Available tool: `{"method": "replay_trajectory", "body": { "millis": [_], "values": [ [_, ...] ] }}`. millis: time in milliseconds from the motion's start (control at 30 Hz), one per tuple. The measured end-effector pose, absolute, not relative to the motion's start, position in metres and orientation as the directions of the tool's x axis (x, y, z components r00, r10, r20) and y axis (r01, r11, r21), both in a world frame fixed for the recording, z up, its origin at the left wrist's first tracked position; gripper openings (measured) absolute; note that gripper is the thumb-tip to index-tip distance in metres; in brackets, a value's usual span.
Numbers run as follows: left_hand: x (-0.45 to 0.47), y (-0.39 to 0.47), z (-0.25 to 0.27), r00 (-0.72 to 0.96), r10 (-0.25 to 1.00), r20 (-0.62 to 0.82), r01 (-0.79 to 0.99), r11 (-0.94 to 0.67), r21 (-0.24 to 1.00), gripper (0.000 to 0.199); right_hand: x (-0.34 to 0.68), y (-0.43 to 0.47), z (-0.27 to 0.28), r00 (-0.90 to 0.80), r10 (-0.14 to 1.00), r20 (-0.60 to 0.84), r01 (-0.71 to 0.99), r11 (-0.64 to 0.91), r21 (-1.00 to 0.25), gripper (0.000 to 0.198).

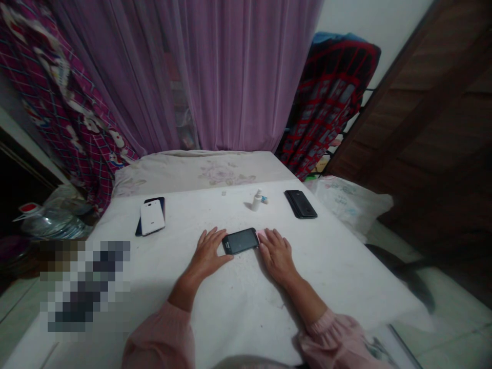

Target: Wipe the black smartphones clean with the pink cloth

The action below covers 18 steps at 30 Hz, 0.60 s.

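Note:
A black smartphone (241, 241) lies on the white cloth in front of me, screen up and slightly slanted. My left hand (209, 253) grips its left end, the thumb along the near edge and the fingers at the far corner. At the phone's right end, my right hand (275, 251) is closed on a small pink cloth (262, 234), mostly covered by the fingers. Beyond the phone stands a small white spray bottle (256, 200), with a small blue-and-white item (264, 199) beside it.
A white phone (152, 217) rests on a dark one at the left. Dark phones (302, 204) are stacked at the right. The white tablecloth (230, 318) covers the surface. A large water bottle (49, 220) stands off the left side, and a plastic bag (346, 202) hangs about the right edge.

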State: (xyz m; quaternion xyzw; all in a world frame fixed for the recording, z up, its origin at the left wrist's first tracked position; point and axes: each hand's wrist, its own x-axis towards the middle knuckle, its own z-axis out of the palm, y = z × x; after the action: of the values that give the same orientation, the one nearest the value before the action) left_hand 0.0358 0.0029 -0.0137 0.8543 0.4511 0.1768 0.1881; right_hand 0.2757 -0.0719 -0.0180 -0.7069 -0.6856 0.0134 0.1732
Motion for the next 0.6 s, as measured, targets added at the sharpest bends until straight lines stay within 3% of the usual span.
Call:
{"method": "replay_trajectory", "body": {
  "millis": [333, 600],
  "values": [
    [0.037, 0.002, -0.013, 0.522, 0.841, 0.142, 0.709, -0.521, 0.475, 0.062, 0.266, -0.022, -0.010, 0.109, 0.989, 0.099, 0.917, -0.062, -0.395, 0.041],
    [0.039, -0.001, -0.016, 0.496, 0.847, 0.191, 0.716, -0.524, 0.461, 0.057, 0.267, -0.047, -0.025, 0.114, 0.971, 0.211, 0.934, -0.033, -0.355, 0.043]
  ]
}}
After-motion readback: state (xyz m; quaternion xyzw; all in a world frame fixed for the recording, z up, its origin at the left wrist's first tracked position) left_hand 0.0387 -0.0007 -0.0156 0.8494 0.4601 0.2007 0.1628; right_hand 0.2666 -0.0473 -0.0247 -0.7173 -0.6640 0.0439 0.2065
